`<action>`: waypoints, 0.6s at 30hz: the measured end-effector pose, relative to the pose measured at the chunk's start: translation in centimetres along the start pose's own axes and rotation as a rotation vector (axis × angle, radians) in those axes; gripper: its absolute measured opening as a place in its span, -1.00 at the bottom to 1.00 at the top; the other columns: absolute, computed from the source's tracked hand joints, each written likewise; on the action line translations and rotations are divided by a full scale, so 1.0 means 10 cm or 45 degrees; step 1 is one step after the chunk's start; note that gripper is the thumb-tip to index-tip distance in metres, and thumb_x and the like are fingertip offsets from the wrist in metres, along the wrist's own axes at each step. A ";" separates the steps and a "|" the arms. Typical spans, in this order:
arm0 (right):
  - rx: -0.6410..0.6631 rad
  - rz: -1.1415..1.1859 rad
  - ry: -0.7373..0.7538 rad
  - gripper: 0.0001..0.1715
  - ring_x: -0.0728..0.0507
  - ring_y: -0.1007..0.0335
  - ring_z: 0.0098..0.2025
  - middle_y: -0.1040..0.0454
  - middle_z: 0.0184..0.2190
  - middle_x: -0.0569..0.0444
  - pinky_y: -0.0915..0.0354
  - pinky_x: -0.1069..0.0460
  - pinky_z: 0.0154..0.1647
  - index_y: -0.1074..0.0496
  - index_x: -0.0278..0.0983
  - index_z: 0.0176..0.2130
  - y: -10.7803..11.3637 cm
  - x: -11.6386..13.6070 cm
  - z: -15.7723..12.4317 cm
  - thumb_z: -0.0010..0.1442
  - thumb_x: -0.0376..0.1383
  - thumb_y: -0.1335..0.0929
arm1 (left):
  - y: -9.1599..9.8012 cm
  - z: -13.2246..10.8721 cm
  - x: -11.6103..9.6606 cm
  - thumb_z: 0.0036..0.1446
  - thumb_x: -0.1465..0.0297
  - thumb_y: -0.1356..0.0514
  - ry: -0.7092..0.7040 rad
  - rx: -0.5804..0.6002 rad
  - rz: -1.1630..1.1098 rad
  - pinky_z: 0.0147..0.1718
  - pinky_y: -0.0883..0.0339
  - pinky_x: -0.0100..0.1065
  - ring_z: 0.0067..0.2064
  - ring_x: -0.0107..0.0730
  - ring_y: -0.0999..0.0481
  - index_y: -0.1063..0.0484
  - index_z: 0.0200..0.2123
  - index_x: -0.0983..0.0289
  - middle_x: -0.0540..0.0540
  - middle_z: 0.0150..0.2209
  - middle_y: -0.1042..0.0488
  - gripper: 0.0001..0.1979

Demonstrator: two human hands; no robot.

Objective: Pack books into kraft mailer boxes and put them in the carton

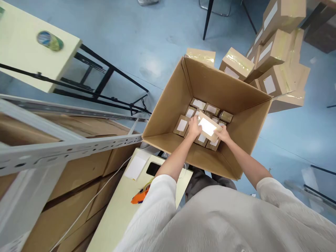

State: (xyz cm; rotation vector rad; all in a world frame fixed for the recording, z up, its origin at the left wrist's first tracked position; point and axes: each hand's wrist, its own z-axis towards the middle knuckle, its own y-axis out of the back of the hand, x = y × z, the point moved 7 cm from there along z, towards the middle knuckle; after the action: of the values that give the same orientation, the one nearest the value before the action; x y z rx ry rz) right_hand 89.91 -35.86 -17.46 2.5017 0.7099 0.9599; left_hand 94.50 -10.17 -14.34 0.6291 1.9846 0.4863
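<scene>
We see small parcels (182, 125) lying inside the open carton (168, 115) at centre frame — more boxes (275, 52) stacked upper right, shelving (52, 150) at left.

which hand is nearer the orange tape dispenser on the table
Left. The left hand grips the small box's left end inside the big carton, on the tape dispenser's side; the right hand holds the far end.

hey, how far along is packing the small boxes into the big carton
Done: about ten small labelled cardboard boxes lie on the floor of the large open brown carton. In hand: the left hand and right hand hold one more white-labelled small box over them. Left: a pile of taped boxes outside; the carton has much room.
</scene>
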 end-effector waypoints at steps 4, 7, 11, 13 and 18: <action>0.023 0.077 -0.109 -0.02 -0.27 -0.64 -0.04 -0.62 0.16 -0.13 -0.69 -0.19 -0.11 -0.20 -0.12 0.42 -0.46 -0.21 0.40 0.18 0.01 -0.54 | -0.24 0.57 0.49 0.14 0.50 -0.37 0.038 0.062 0.009 0.43 -0.35 0.26 0.44 0.33 -0.39 -0.27 0.48 0.17 0.39 0.41 -0.36 -0.16; -0.040 -0.001 -0.043 -0.03 -0.30 -0.61 0.14 -0.60 0.21 -0.13 -0.60 -0.28 0.18 -0.16 -0.13 0.47 -0.64 -0.33 0.71 0.24 0.03 -0.48 | -0.41 0.93 0.79 0.09 0.47 -0.42 0.007 0.044 -0.048 0.45 -0.37 0.22 0.40 0.30 -0.43 -0.32 0.45 0.12 0.32 0.36 -0.39 -0.15; -0.171 -0.043 0.057 0.01 -0.37 -0.48 0.36 -0.48 0.38 -0.19 -0.41 -0.37 0.42 -0.09 -0.13 0.54 -0.56 -0.46 1.11 0.29 0.05 -0.43 | -0.69 1.29 0.92 0.06 0.52 -0.41 -0.011 0.023 -0.056 0.49 -0.34 0.23 0.42 0.30 -0.42 -0.36 0.45 0.09 0.30 0.35 -0.39 -0.13; -0.241 -0.076 0.061 0.08 -0.41 -0.41 0.42 -0.38 0.46 -0.26 -0.37 -0.39 0.45 -0.04 -0.17 0.59 -0.44 -0.55 1.31 0.30 0.06 -0.42 | -0.88 1.44 0.88 0.07 0.54 -0.39 -0.035 0.024 -0.079 0.53 -0.30 0.16 0.44 0.24 -0.41 -0.35 0.48 0.10 0.28 0.36 -0.40 -0.11; -0.314 -0.170 -0.050 0.23 -0.51 -0.42 0.41 -0.34 0.46 -0.40 -0.36 -0.44 0.44 0.10 -0.30 0.66 -0.23 -1.01 1.83 0.28 0.01 -0.42 | -1.62 1.74 0.93 0.13 0.53 -0.38 0.011 0.160 -0.182 0.53 -0.30 0.12 0.48 0.17 -0.43 -0.31 0.54 0.13 0.27 0.41 -0.47 -0.09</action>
State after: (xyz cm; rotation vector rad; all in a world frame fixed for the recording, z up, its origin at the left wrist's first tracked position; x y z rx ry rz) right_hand 95.46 -42.57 -36.64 2.2242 0.6907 0.8897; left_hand 102.46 -15.90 -37.84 0.5577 2.0632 0.2794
